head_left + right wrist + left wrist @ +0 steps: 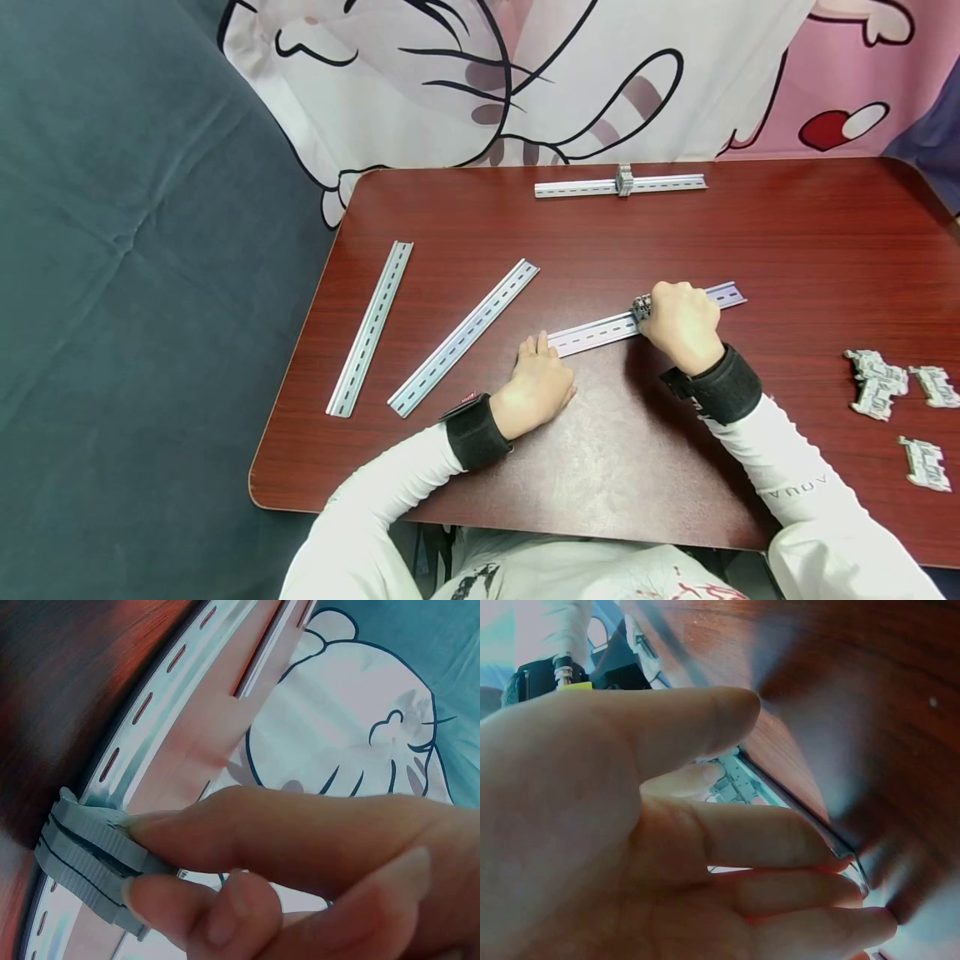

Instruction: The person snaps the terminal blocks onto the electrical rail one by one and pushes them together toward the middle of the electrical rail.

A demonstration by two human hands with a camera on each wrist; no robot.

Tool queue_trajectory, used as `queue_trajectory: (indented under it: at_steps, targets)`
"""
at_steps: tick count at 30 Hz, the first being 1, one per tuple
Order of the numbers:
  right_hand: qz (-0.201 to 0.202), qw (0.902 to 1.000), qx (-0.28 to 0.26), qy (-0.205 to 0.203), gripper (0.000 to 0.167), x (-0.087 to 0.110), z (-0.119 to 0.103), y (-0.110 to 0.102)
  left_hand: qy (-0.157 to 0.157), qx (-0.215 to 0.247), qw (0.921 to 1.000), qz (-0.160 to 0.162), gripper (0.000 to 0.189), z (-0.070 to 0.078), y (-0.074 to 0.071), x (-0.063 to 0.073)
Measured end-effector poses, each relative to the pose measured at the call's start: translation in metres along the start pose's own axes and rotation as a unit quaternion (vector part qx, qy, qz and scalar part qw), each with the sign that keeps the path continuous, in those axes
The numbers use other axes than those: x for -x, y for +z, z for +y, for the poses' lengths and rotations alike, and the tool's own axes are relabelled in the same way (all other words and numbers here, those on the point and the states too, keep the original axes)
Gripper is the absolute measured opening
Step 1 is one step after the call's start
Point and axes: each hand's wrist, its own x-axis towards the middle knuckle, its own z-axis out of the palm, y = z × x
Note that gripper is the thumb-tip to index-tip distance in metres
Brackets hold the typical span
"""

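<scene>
A slotted metal DIN rail (596, 335) lies slantwise on the table in front of the person. At its left end, the left hand (536, 385) touches the rail with its fingers nearly straight, as the left wrist view also shows. Farther right along the same rail, the right hand (682, 325) pinches a grey terminal block (97, 862) between thumb and fingers. That block sits against the rail, though the hand partly hides it in the head view; whether it is clipped on, I cannot tell.
Two bare rails, a left one (370, 329) and a slanted one (463, 337), lie left of the hands. At the table's back edge is another rail (577, 188) bearing a grey block (624, 180). Several loose blocks (876, 383) lie on the right of the brown table (787, 225).
</scene>
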Motion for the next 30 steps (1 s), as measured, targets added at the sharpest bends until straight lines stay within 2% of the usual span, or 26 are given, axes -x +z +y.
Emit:
queue_trajectory:
  at_steps: [8,13,18,21,23,25,26,28,30]
  targets:
    - [-0.016,0.9997,0.001,0.02,0.014,-0.001,0.001,-0.004,-0.008,0.002,0.9999,-0.006,0.051,0.001,-0.003,0.001]
    - [-0.051,0.9986,-0.009,0.013,0.021,-0.003,0.007,-0.013,-0.008,0.002,0.9998,-0.016,0.054,0.001,-0.003,0.001]
    - [-0.102,0.9945,-0.023,0.004,0.04,-0.009,0.031,-0.036,0.002,0.01,0.999,-0.043,0.052,-0.002,-0.005,-0.002]
    - [-0.1,0.9945,-0.028,-0.009,0.037,-0.01,0.052,-0.042,0.008,0.043,0.9968,-0.068,0.048,-0.007,-0.007,-0.003]
    - [-0.092,0.9947,-0.026,-0.038,0.027,-0.01,0.065,-0.038,0.009,0.068,0.9938,-0.087,0.048,-0.011,-0.008,-0.004]
    - [-0.094,0.9913,-0.014,-0.091,0.015,-0.01,0.077,-0.03,0.003,0.084,0.9911,-0.103,0.049,-0.013,-0.008,-0.004]
    - [-0.098,0.9878,-0.008,-0.12,0.015,-0.01,0.081,-0.024,0.0,0.086,0.9904,-0.108,0.052,-0.014,-0.009,-0.004]
    - [-0.114,0.9783,0.001,-0.173,0.032,-0.008,0.09,-0.014,-0.011,0.074,0.9915,-0.107,0.061,-0.014,-0.01,-0.005]
    - [-0.136,0.9696,0.001,-0.203,0.049,-0.007,0.097,-0.006,-0.021,0.053,0.9936,-0.097,0.073,-0.011,-0.011,-0.005]
